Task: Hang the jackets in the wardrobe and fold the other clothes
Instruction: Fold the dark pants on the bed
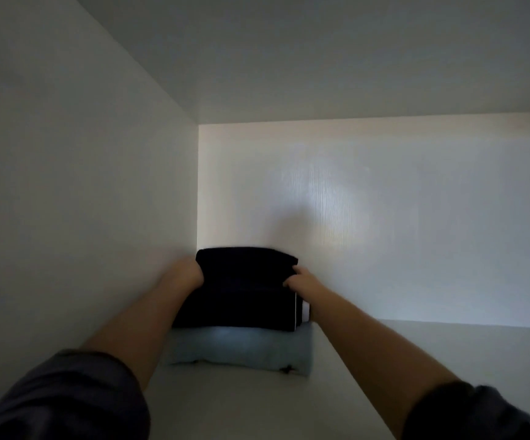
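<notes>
A folded black garment (241, 290) with a white stripe at its right edge lies on top of a folded light blue garment (241, 350) in the back left corner of a white wardrobe shelf (336, 392). My left hand (184, 276) grips the black garment's left side, its fingers hidden under the cloth. At the garment's right side, my right hand (301, 281) pinches the upper fold. Both forearms reach in from the bottom of the view.
The compartment's left wall (82, 201) stands right beside the stack, and the back wall (384, 217) is just behind it. The shelf runs on to the right of the clothes. A white panel (320, 58) closes the compartment overhead.
</notes>
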`<state>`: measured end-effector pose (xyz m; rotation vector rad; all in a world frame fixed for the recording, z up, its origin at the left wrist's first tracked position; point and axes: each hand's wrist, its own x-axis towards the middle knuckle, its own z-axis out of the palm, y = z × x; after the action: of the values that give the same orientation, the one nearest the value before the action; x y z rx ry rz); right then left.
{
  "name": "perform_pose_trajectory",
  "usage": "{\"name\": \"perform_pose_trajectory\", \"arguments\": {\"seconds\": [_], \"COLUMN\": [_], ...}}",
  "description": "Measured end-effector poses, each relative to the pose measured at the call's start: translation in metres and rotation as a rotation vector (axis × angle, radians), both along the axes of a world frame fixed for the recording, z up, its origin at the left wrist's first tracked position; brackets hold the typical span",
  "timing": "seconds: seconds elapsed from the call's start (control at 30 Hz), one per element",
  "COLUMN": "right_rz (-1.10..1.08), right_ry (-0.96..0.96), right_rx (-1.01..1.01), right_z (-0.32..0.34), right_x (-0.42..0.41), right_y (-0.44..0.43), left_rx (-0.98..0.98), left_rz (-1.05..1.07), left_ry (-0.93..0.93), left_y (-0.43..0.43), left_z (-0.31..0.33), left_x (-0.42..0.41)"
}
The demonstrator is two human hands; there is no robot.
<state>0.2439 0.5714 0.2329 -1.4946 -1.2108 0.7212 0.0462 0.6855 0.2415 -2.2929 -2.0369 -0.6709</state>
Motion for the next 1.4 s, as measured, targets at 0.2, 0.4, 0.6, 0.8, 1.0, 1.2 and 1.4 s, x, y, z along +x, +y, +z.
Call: {"name": "perform_pose_trajectory", "arguments": {"seconds": [0.2, 0.4, 0.6, 0.8, 1.0, 1.2, 1.4], "right_rz": [-0.030, -0.068, 0.008, 0.116, 0.231, 0.152, -0.218], "right_ry": [0.085, -0.431, -1.038, -0.998, -0.691, -1.002, -0.989], "right_rx": [0.226, -0.053, -0.036, -0.302, -0.119, -0.273, -0.158], "right_z": [0.010, 0.010, 0.018, -0.007, -0.012, -0.035, -0.071], "right_x": [0.002, 0.005, 0.003, 0.004, 0.006, 0.027, 0.044], "right_y": [0.007, 0.021, 0.046, 0.045, -0.071, -0.216, -0.422], "left_rx": [0.260, 0.059, 0.075, -0.160, 0.039, 0.087, 0.137], "left_rz": [0.073, 0.075, -0.367, -0.222, -0.145, -0.557, -0.992], "left_ry": [-0.194, 0.063, 0.171, 0.240, 0.055, 0.138, 0.142], "left_y": [0.008, 0.017, 0.024, 0.038, -0.025, -0.183, -0.378], "left_z": [0.026, 0.010, 0.004, -0.012, -0.008, -0.017, -0.046], "left_x": [-0.004, 0.004, 0.035, 0.040, 0.035, 0.078, 0.119]}}
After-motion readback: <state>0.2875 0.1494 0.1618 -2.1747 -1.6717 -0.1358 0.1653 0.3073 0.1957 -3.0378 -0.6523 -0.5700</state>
